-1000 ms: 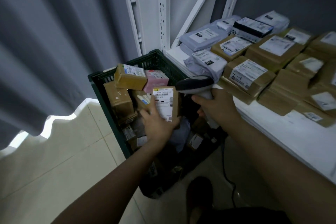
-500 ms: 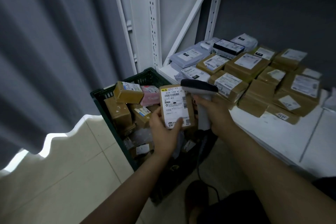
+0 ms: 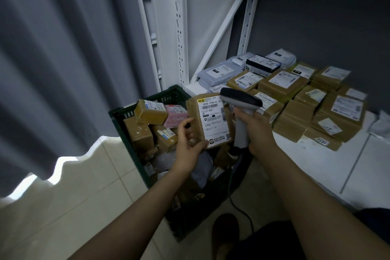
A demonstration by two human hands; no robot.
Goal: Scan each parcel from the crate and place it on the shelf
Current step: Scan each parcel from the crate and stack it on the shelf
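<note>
My left hand (image 3: 188, 142) grips a brown cardboard parcel (image 3: 211, 121) by its lower left corner, holding it upright above the crate with its white label facing me. My right hand (image 3: 256, 131) grips the handle of a grey barcode scanner (image 3: 240, 99), whose dark head sits at the parcel's upper right corner. Below stands the dark green crate (image 3: 152, 99), filled with several brown boxes and one pink box (image 3: 175, 115). To the right, the white shelf (image 3: 316, 160) carries several brown parcels (image 3: 282, 85) and grey mailer bags.
A grey curtain (image 3: 63, 69) hangs at the left above the tiled floor (image 3: 73, 196). White shelf uprights (image 3: 180, 27) and a diagonal brace rise behind the crate. The scanner's black cable (image 3: 238, 202) trails down by my shoe (image 3: 224, 236).
My left hand has lifted the parcel out of the crate and turned it upright. The scanner has come up beside the label. My view has tilted upward.
</note>
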